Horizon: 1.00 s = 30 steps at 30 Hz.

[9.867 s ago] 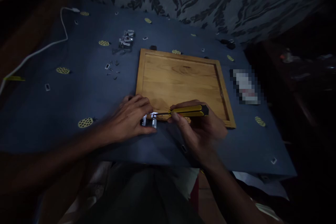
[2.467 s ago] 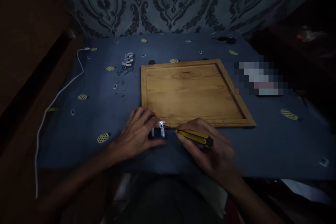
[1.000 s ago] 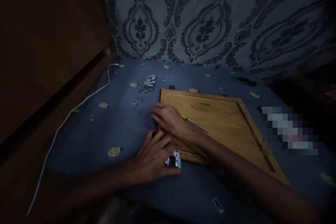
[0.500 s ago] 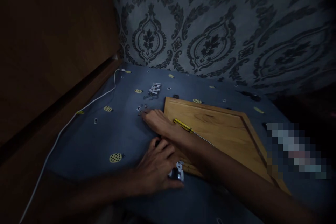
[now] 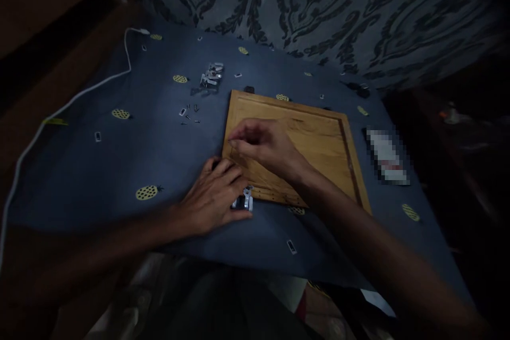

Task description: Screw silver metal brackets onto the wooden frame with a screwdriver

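My left hand is closed over a metal cabinet hinge at the near left corner of the wooden board. Part of the hinge shows between thumb and fingers; the rest is under the hand. Over the board's left side, my right hand is closed in a pinch, with the tip of what looks like a small screw at its fingertips. Several loose screws lie on the cloth left of the board. Farther back is a pile of metal hinges.
A white cable runs along the left side. A small black object sits behind the board, and a dark item lies at the back right. On the right is a blurred-out packet or device. The patterned blue cloth covers the surface.
My right hand has come away from the loose screws, back to the right over the board. The yellow screwdriver on the board is now out of sight. The view has tilted down; my left hand stays put.
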### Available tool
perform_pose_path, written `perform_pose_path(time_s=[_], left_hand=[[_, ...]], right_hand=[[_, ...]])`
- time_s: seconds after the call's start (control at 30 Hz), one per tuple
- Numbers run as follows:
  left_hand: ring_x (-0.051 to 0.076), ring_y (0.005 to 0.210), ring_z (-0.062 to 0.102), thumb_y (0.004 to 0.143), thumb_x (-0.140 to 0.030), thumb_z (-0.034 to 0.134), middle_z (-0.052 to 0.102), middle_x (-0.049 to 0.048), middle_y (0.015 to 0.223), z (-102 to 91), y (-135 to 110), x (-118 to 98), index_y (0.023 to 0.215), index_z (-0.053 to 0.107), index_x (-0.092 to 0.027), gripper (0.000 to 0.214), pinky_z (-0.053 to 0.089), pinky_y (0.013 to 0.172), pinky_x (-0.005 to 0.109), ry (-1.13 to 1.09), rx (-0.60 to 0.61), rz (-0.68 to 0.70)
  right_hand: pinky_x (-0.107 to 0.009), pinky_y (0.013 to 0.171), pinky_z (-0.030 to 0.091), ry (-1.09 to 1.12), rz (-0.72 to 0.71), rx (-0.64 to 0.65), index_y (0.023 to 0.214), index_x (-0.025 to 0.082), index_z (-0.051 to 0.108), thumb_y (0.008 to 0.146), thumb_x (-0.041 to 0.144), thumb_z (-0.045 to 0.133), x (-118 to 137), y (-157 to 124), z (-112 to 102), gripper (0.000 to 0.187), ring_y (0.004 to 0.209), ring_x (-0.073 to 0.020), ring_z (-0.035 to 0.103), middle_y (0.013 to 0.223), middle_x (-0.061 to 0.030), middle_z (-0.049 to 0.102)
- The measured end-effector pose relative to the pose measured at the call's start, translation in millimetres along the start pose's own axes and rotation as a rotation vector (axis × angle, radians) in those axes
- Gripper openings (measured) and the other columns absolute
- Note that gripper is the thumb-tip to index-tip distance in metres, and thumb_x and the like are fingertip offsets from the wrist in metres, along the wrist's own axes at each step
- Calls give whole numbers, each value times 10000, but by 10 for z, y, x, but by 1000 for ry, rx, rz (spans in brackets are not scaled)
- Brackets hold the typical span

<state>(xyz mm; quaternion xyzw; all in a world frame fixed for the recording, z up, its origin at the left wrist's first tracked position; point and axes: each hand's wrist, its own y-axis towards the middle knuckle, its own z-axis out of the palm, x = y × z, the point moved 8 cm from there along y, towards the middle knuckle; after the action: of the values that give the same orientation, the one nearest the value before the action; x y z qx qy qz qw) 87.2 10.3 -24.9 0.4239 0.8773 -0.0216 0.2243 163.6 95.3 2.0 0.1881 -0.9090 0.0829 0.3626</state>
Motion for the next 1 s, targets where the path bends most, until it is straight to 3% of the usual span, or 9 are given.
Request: perform_pose_path(time_s=[0.1, 0.17, 0.27, 0.43, 0.63, 1.0], left_hand=[[288, 1112, 559, 888, -524, 812, 684, 77, 1096, -17, -5, -17, 1081, 682, -162, 431, 377, 1016, 446, 2, -28, 25], [281, 1101, 565, 887, -512, 817, 682, 78, 1088, -20, -10, -26, 1065, 680, -149, 427, 377, 1014, 438, 3, -33, 42], [279, 1100, 565, 876, -507, 830, 685, 78, 1092, -31, -18, -26, 1063, 676, -142, 437, 376, 1014, 438, 5, -52, 50], [283, 1112, 567, 870, -493, 839, 689, 77, 1109, -20, -22, -24, 1059, 668, -151, 426, 376, 1014, 440, 2, -52, 51], [287, 1118, 573, 862, -489, 847, 691, 75, 1095, -22, -14, -32, 1032, 677, -146, 420, 365, 1024, 448, 10, -70, 52], [289, 1080, 581, 845, -441, 872, 687, 78, 1054, -64, -15, -70, 998, 683, -129, 396, 365, 967, 441, -3, -119, 74]], right_hand=[[-223, 522, 446, 498, 134, -69, 842, 176, 672, 829, 321, 765, -224, -560, -151, 173, 561, -94, 538, 672, 38, 599], [-216, 518, 450, 601, 256, -3, 840, 177, 681, 815, 350, 806, -340, -835, -80, 215, 555, -86, 529, 664, 44, 587], [-197, 512, 460, 676, 356, 58, 829, 178, 659, 794, 406, 848, -418, -1032, 63, 298, 560, -75, 528, 684, 45, 584], [-201, 526, 480, 697, 392, 109, 799, 186, 617, 718, 506, 911, -444, -1009, 223, 443, 582, -76, 528, 705, 48, 579], [-196, 542, 467, 731, 371, 154, 818, 176, 615, 785, 482, 874, -415, -963, 262, 402, 570, -61, 529, 706, 52, 583], [-202, 514, 489, 796, 497, 142, 758, 186, 609, 615, 461, 990, -443, -928, 297, 491, 522, -65, 551, 639, 56, 602]])
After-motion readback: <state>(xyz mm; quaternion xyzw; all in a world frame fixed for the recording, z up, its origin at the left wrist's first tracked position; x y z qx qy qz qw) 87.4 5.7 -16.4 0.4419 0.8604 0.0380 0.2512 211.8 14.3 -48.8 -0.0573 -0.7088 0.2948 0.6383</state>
